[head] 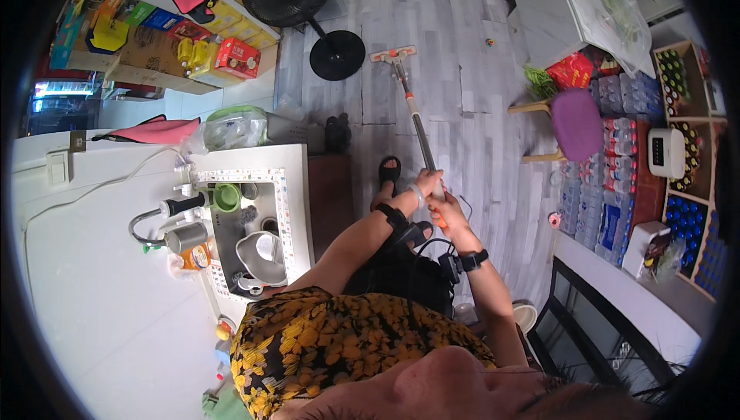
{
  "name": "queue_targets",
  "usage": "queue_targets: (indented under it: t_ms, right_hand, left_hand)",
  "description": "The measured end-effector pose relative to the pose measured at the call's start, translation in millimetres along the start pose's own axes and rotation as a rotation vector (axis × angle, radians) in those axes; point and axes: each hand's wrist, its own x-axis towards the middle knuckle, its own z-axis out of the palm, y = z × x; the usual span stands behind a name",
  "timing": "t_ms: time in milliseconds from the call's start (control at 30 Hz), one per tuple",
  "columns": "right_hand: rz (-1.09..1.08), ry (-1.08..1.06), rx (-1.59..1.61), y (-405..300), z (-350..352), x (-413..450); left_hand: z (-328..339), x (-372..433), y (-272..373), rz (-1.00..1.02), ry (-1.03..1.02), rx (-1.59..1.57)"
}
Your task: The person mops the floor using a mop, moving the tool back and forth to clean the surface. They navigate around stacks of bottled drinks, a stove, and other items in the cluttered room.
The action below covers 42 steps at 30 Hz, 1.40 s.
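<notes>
Both my hands grip the pole of a floor mop (pixel 417 125). My left hand (pixel 428 184) wraps the grey shaft, with a pale bangle at that wrist. Just below it, my right hand (pixel 449 214) is closed on the handle's end, where an orange part shows. The shaft runs up and slightly left from my hands. Its flat head (pixel 393 54) with orange parts rests on the grey wood-pattern floor (pixel 430 90), right of the fan's base. Black straps with small devices circle both my forearms. My sandalled feet are partly visible beneath my arms.
A black standing fan (pixel 337 55) is at the upper left of the floor. A sink (pixel 254 229) with a metal basin and green cup lies left. On the right are a purple-seated stool (pixel 576 125), packs of bottled water (pixel 591 206) and a white-topped table (pixel 595 9).
</notes>
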Motion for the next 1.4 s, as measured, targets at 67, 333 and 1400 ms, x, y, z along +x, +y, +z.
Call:
queue_targets:
  t_ms: [67,333,1400]
  right_hand:
    - [-0.005,0.027,-0.018,-19.4,25.5,5.6]
    - [-0.051,-0.085,0.041,-83.2,75.9,68.1]
    - [0.133,-0.225,-0.017,-125.9,-11.0,29.2]
  left_hand:
    - [-1.0,0.3,32.3,-0.002,0.015,0.087]
    - [-23.5,28.8,122.6,0.091,0.003,0.127]
    - [-11.1,-115.4,42.6,0.574,-0.542,0.327]
